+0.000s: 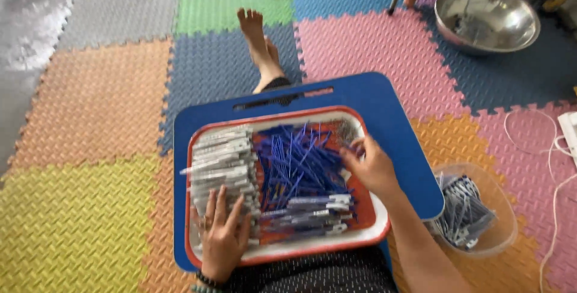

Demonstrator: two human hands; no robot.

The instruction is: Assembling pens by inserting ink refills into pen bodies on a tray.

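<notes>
Head view: the right hand (371, 164) is curling its fingertips into the loose blue pen refills (300, 164) (the pinched item is hidden). The left hand (223, 236) is lying open, flat on the stacked grey pen barrels (223, 158). Both piles are sitting in a red-rimmed white rectangular tray (312, 248) on a blue lap desk (390, 119). A clear plastic tub (502, 233) is standing just beside it, partly hidden by the desk, over coloured foam floor mats (90, 209). Another person's hands are reaching at a steel bowl (487, 19), cut off above.

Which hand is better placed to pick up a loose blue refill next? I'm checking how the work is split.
Right, probably: the right hand already reaches into the loose blue refills, while the left hand rests on the stacked barrels.
</notes>
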